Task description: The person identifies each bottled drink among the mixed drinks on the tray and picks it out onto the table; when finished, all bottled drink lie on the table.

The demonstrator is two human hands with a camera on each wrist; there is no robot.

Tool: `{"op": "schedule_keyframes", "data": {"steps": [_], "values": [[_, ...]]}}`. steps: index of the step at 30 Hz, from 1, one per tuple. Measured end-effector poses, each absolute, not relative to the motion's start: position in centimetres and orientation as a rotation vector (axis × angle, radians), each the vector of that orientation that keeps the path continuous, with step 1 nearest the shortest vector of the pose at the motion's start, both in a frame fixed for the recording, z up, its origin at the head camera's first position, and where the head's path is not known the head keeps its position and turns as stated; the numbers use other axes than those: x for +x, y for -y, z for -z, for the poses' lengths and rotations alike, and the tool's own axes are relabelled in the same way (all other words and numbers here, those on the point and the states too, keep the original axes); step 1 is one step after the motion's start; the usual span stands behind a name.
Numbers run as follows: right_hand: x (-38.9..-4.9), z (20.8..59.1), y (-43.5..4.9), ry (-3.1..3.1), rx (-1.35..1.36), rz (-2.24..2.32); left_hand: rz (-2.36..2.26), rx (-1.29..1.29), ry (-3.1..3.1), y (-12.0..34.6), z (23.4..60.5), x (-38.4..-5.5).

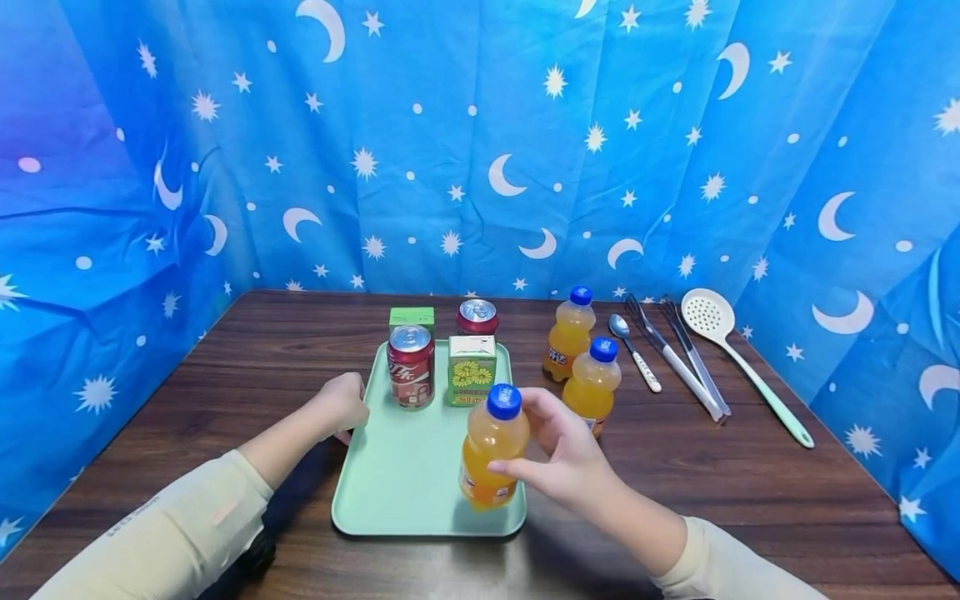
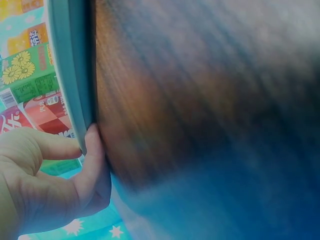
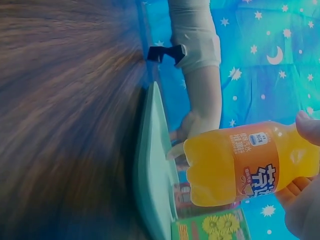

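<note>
My right hand [image 1: 566, 454] grips an orange soda bottle [image 1: 483, 442] with a blue cap, thumb on the near side. It hangs over the front right of the pale green tray [image 1: 405, 492]; in the right wrist view its base [image 3: 197, 167] is off the tray's surface. At the tray's left edge, my left hand [image 1: 341, 407] pinches the rim [image 2: 75, 100] between thumb and fingers. Toward the tray's back stand a red soda can [image 1: 411, 375] and a green drink carton [image 1: 472, 375] with yellow flowers. Partly hidden behind them are another carton [image 1: 412, 317] and another red can [image 1: 477, 318].
Two more orange soda bottles [image 1: 570, 333] [image 1: 591, 387] stand right of the tray. Further right lie a spoon [image 1: 636, 354], a whisk [image 1: 675, 362], metal tongs [image 1: 701, 362] and a slotted skimmer [image 1: 750, 367]. Blue star-patterned cloth [image 1: 480, 150] surrounds the wooden table [image 1: 750, 517].
</note>
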State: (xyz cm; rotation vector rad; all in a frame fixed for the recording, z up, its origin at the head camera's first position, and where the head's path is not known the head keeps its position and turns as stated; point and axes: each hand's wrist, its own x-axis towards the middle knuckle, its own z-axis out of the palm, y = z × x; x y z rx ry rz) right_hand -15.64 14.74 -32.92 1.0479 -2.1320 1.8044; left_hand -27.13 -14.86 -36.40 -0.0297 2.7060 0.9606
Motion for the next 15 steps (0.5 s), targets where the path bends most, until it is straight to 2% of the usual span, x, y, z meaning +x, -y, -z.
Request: {"op": "schedule_keyframes", "data": {"steps": [8,15], "values": [[-15.1,33.0,-16.7,2.196,0.954,-1.823,-0.962,-0.044,-2.704,14.9,36.3,-27.1],[-15.3,33.6,-18.8,2.063,1.064,-1.816,-0.978,-0.044,-2.696,14.9,36.4,-27.2]]}}
